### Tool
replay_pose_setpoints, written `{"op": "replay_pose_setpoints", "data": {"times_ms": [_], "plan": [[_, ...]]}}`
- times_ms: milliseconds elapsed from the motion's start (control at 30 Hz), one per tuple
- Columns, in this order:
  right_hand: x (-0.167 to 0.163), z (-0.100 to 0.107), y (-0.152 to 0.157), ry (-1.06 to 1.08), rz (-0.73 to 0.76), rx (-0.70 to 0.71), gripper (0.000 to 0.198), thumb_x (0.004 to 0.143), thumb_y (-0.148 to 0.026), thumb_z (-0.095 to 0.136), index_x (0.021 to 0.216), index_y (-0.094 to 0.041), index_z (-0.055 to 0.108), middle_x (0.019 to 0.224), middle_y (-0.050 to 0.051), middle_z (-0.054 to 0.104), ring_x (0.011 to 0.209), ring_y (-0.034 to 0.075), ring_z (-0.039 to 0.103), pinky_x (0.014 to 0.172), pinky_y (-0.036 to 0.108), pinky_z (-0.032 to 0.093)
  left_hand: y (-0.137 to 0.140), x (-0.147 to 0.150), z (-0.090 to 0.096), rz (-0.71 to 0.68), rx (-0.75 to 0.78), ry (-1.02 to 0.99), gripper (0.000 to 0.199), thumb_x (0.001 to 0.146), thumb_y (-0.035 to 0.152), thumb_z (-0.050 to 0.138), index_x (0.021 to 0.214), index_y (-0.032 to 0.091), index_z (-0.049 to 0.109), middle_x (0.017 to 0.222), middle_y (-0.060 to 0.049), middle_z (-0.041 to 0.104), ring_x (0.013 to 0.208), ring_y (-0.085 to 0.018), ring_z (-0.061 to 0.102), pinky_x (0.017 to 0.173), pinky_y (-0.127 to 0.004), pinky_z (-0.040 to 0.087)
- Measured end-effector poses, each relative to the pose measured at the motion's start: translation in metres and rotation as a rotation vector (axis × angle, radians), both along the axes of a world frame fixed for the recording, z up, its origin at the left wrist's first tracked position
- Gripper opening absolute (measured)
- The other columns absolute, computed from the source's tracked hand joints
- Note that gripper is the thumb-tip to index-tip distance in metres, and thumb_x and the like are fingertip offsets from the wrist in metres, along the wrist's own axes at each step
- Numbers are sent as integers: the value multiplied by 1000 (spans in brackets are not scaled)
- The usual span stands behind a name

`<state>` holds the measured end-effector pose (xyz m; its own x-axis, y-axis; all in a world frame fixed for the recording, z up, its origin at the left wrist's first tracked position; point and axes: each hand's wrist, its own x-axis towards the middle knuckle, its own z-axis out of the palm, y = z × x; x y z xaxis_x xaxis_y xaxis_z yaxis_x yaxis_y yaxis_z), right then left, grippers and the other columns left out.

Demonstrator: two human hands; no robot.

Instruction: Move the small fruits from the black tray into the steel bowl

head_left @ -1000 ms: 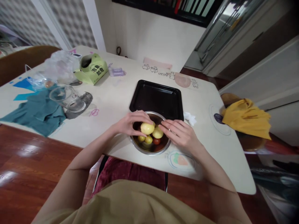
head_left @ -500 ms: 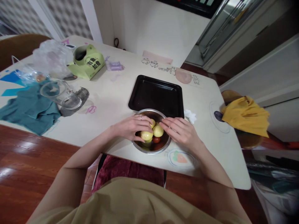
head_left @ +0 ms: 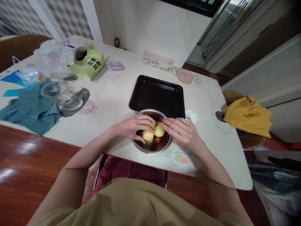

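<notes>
A shiny metal bowl (head_left: 152,153) stands near the front edge of the table, holding several smooth, pale yellow round pieces of produce, perhaps fruit or potatoes. A small red tomato-like one (head_left: 157,139) lies below them. My left hand (head_left: 134,126), with a ring on it, reaches over the bowl's left side. Its fingers and thumb curve around the left yellow piece (head_left: 147,135). From the right, my right hand (head_left: 182,131) crosses the rim with fingers stretched out, their tips at the right yellow piece (head_left: 159,130). Whether those tips press on it, I cannot tell.
Just behind the bowl lies a black baking tray (head_left: 157,94). A crumpled white tissue (head_left: 191,116) is right of it. Leftward are a clear pitcher (head_left: 62,94), a teal cloth (head_left: 33,108), a green box (head_left: 90,64) and plastic bags (head_left: 53,59). A yellow cloth (head_left: 248,116) hangs at right.
Both hands stay at the bowl with only tiny finger shifts. The left yellow piece sits slightly differently under my left hand.
</notes>
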<state>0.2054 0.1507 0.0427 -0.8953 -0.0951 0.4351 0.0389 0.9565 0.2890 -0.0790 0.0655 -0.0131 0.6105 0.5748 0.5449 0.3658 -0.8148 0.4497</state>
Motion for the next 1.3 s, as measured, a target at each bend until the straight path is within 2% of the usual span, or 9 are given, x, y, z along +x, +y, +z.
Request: {"op": "replay_pose_setpoints", "data": {"times_ms": [233, 433, 533, 667, 833, 1033, 1300], "plan": [[-1, 1, -1, 1, 2, -17, 33, 105, -5, 57, 133, -14, 70, 128, 13, 79, 118, 24, 73, 95, 39, 59, 2, 0, -2, -19, -25, -35, 52, 88, 46, 85, 132, 21, 73, 126, -15, 78, 133, -34, 65, 112, -51, 57], [2, 1, -1, -22, -16, -5, 32, 106, -6, 56, 133, -15, 71, 130, 13, 78, 119, 23, 72, 96, 38, 58, 2, 0, 4, -19, -9, -103, 54, 85, 47, 88, 131, 22, 74, 121, -14, 79, 127, -32, 69, 109, -49, 59], [3, -2, 2, -17, -25, -62, 37, 106, -7, 57, 138, -19, 69, 131, 11, 78, 120, 23, 72, 97, 39, 58, 2, -4, 7, 65, 31, -160, 43, 91, 44, 83, 128, 22, 75, 117, -13, 81, 123, -29, 71, 106, -48, 60], [4, -6, 6, -19, -38, -131, 42, 105, -8, 57, 144, -20, 65, 132, 11, 77, 121, 24, 71, 97, 39, 58, 3, -10, 9, 268, 82, -231, 21, 103, 34, 68, 117, 22, 77, 110, -11, 81, 114, -27, 73, 102, -48, 59], [1, -7, 14, -13, -60, -90, 33, 107, -10, 53, 134, -19, 70, 124, 11, 79, 114, 23, 71, 92, 38, 56, 8, -11, 4, 467, 141, -274, 20, 106, 28, 59, 111, 20, 76, 105, -10, 80, 109, -25, 72, 100, -47, 57], [-4, -12, 33, -29, -143, -103, 24, 108, -15, 52, 120, -17, 73, 116, 11, 78, 108, 23, 68, 86, 36, 52, 16, -13, -7, 462, 204, -165, 17, 104, 21, 59, 109, 18, 75, 105, -11, 80, 108, -24, 71, 96, -44, 59], [-6, -27, 47, -179, -245, -197, 23, 108, -23, 56, 121, -17, 74, 122, 12, 76, 107, 24, 68, 88, 38, 50, 18, -19, -11, 473, 202, -109, 17, 104, 20, 58, 107, 18, 75, 105, -11, 79, 109, -25, 71, 96, -44, 60]]}}
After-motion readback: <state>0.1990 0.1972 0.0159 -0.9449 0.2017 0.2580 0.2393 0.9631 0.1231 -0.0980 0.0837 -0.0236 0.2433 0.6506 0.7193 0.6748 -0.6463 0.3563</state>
